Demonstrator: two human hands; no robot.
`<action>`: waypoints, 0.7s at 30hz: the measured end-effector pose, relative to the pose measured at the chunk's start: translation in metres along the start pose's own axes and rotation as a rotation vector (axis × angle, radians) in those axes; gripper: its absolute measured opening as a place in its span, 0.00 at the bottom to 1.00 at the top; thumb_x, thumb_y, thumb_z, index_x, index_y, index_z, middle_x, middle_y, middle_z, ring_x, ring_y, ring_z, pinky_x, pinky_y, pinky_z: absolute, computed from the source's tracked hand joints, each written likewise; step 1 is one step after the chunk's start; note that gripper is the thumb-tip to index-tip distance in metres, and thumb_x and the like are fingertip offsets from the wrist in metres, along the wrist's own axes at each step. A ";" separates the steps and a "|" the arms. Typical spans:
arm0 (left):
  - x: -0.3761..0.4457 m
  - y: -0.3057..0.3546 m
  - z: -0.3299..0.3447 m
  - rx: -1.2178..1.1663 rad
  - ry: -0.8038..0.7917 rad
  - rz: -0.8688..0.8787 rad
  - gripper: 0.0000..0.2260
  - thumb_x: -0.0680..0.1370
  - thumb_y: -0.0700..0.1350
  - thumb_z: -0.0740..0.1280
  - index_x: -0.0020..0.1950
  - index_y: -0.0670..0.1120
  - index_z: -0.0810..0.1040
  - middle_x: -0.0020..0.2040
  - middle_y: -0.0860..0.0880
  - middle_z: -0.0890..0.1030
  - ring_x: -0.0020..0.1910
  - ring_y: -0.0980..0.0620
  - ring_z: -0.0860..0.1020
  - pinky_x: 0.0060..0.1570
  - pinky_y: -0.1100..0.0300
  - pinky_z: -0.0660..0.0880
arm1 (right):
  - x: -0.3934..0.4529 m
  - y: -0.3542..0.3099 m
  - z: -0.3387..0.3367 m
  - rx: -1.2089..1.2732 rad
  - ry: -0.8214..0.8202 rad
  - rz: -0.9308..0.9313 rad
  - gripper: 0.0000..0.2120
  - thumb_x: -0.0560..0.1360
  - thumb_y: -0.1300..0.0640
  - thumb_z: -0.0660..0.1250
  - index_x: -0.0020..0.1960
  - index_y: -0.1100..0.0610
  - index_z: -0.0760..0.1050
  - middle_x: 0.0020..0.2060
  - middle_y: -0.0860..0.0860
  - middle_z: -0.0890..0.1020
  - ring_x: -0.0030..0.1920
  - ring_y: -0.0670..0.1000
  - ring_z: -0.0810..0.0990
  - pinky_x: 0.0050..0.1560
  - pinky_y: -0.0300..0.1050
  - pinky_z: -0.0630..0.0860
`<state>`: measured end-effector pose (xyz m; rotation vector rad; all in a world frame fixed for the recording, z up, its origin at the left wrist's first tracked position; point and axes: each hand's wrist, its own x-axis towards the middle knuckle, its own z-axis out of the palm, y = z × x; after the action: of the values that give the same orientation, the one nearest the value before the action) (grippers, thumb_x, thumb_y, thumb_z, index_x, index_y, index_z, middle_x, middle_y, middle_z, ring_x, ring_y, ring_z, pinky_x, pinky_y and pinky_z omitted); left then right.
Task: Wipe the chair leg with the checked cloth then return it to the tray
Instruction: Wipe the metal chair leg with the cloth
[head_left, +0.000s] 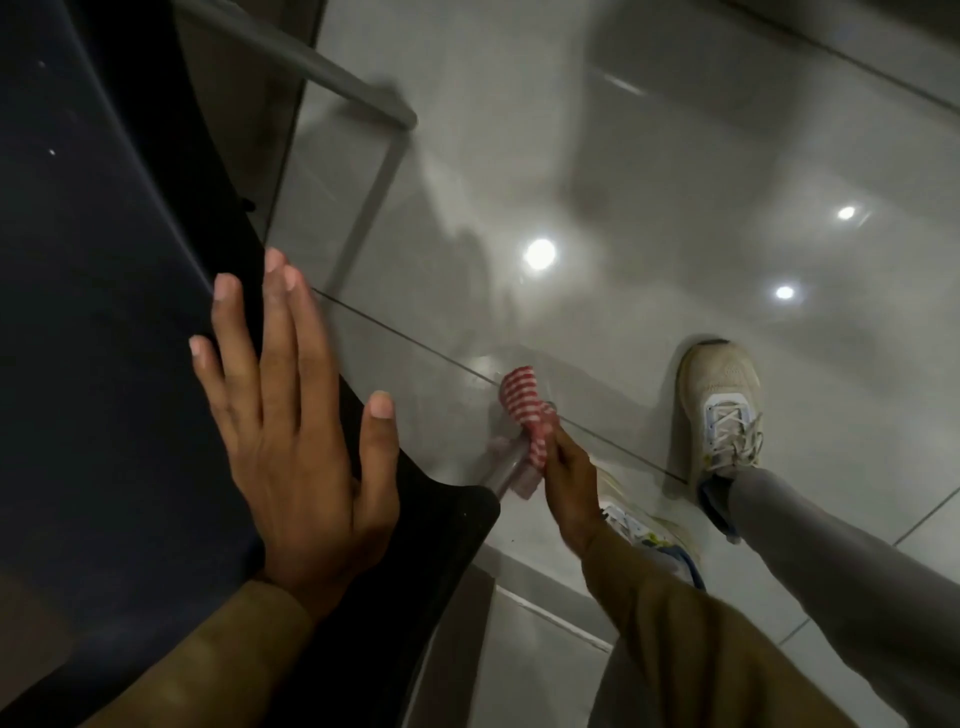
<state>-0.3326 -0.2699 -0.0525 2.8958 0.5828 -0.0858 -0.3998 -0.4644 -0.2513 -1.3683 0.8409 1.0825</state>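
Note:
I look down past a dark chair seat (104, 291) that fills the left side. My left hand (296, 436) lies flat on the seat's edge with its fingers spread, holding nothing. Below the seat corner a shiny metal chair leg (506, 475) slants down toward the floor. My right hand (569, 483) grips the red-and-white checked cloth (524, 410), which is wrapped against the lower part of that leg. The leg's foot is hidden behind the cloth. No tray is in view.
Glossy grey floor tiles (649, 182) reflect ceiling lights. A second grey chair leg (322, 67) with its crossbar shows at the top. My feet in pale sneakers (719, 405) stand to the right of the leg, with a grey trouser leg above.

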 end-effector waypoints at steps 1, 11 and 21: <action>0.000 -0.001 0.001 -0.010 0.006 0.005 0.33 0.85 0.52 0.52 0.87 0.36 0.54 0.88 0.38 0.57 0.89 0.43 0.46 0.88 0.44 0.39 | 0.006 -0.004 0.001 -0.031 -0.003 0.041 0.14 0.89 0.53 0.57 0.66 0.52 0.80 0.57 0.49 0.86 0.59 0.45 0.87 0.51 0.31 0.84; 0.000 -0.007 0.004 0.003 0.013 0.023 0.33 0.85 0.53 0.51 0.87 0.39 0.53 0.89 0.40 0.57 0.89 0.48 0.44 0.88 0.42 0.41 | -0.112 -0.044 0.020 0.034 -0.195 -0.035 0.31 0.79 0.30 0.62 0.74 0.47 0.79 0.68 0.45 0.85 0.72 0.45 0.82 0.72 0.44 0.76; 0.000 -0.006 0.004 0.023 0.005 0.026 0.34 0.85 0.54 0.52 0.87 0.38 0.55 0.88 0.40 0.56 0.89 0.47 0.45 0.88 0.43 0.41 | -0.048 -0.015 0.017 -0.032 -0.033 -0.044 0.18 0.88 0.52 0.58 0.73 0.55 0.78 0.68 0.56 0.85 0.62 0.42 0.87 0.58 0.29 0.82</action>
<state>-0.3346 -0.2649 -0.0571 2.9258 0.5488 -0.0817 -0.4030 -0.4510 -0.1995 -1.3853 0.7688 1.0858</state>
